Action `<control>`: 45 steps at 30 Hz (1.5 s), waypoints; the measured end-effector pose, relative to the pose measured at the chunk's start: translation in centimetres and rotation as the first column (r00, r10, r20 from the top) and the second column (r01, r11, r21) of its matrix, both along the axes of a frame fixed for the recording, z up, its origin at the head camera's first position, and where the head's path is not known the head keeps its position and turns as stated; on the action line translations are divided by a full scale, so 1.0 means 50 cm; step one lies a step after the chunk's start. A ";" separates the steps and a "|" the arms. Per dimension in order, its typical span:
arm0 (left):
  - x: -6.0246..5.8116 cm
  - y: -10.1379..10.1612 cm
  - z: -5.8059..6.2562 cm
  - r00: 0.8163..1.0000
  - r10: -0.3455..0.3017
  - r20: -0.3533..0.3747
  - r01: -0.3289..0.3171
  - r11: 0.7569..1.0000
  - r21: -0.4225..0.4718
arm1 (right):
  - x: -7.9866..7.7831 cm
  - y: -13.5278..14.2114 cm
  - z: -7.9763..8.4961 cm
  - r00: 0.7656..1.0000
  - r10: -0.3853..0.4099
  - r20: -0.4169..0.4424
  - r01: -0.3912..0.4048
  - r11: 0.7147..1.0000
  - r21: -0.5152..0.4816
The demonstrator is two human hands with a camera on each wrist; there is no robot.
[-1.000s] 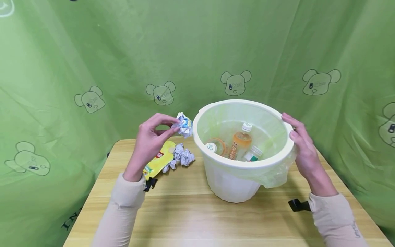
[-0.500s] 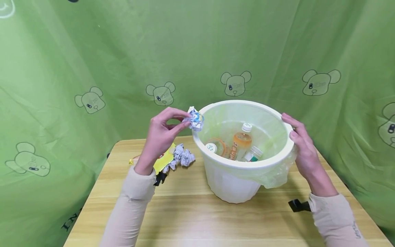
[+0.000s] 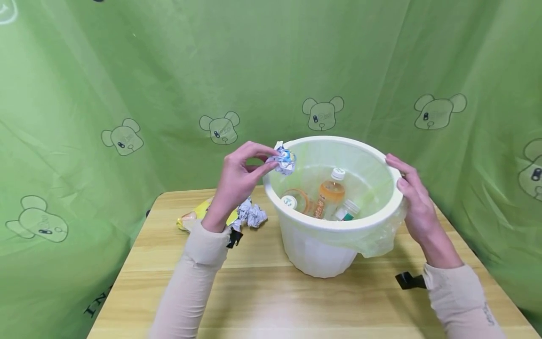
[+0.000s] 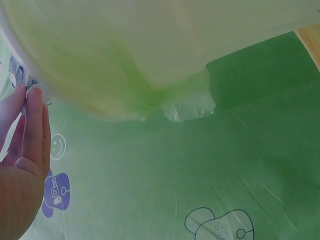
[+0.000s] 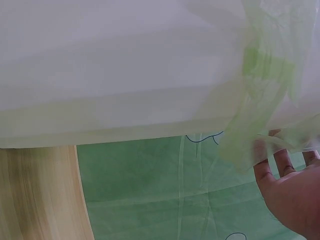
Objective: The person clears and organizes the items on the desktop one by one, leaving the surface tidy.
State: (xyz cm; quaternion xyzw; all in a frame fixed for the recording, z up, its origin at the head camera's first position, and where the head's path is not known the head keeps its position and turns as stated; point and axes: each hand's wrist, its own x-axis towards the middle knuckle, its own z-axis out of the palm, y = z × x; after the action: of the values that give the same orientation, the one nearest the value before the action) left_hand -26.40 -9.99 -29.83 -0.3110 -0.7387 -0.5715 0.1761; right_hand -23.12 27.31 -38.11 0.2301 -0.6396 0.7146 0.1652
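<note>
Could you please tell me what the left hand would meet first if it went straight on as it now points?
Probably the rim of the white bin, though the left hand, pinching crumpled paper, may pass above it; depth is unclear.

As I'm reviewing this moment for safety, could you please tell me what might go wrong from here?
The left hand pinches a crumpled ball near the rim of the white bin, so an early release might drop it outside. The right hand grips its other side; a hard pull could tip the bin.
</note>
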 end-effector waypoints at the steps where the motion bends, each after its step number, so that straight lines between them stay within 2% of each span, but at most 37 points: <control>1: -0.003 0.004 0.000 1.000 0.004 -0.004 -0.004 1.000 -0.004 | -0.001 0.000 0.001 1.000 -0.001 0.002 0.001 1.000 0.001; 7: -0.013 0.028 -0.002 0.999 0.024 -0.035 -0.026 0.998 -0.057 | -0.001 -0.004 0.002 1.000 -0.012 0.016 0.012 1.000 0.002; 14: -0.024 0.044 -0.005 0.998 0.008 -0.065 -0.013 0.996 -0.085 | -0.001 -0.003 0.002 1.000 -0.004 0.001 0.004 1.000 -0.001; 26: -0.034 0.066 -0.012 0.999 0.007 -0.037 -0.014 0.984 -0.180 | -0.004 -0.003 0.002 1.000 0.006 -0.014 -0.006 1.000 -0.013; 37: -0.033 0.065 -0.015 1.000 0.002 -0.008 -0.003 0.986 -0.164 | -0.003 -0.001 -0.001 1.000 0.015 -0.018 -0.015 1.000 -0.015; 45: -0.031 0.055 -0.014 1.000 0.001 -0.011 -0.002 0.993 -0.117 | 0.000 -0.002 -0.002 1.000 0.004 -0.005 -0.004 1.000 -0.013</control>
State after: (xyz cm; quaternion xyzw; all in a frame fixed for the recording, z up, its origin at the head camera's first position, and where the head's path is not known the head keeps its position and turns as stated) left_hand -27.98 -7.26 -30.53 -0.3235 -0.7701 -0.5254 0.1620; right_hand -23.14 27.19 -38.21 0.2320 -0.6339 0.7188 0.1666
